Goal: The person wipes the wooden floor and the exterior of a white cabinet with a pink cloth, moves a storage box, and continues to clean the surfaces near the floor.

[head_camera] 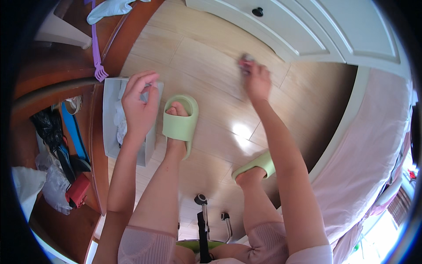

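My right hand (258, 82) is stretched out over the wood-look floor (204, 66), closed around a small dark red and grey object (246, 63) too blurred to name. With fingers curled and nothing visible between them, my left hand (140, 102) hovers over a white open box (132, 157). White crumpled items (120, 120) lie inside that box, partly hidden by the hand. Close to the box's right side is a green slipper (179, 128) on my left foot; another green slipper (255, 165) is on my right foot, lower right.
A white cabinet (290, 33) borders the floor above, and a bed with a pink cover (356, 158) stands right. An open wooden cabinet (96, 132) at left holds plastic bags (54, 188), a red case (78, 190) and blue items (74, 132). A purple back scratcher (96, 49) hangs over its edge.
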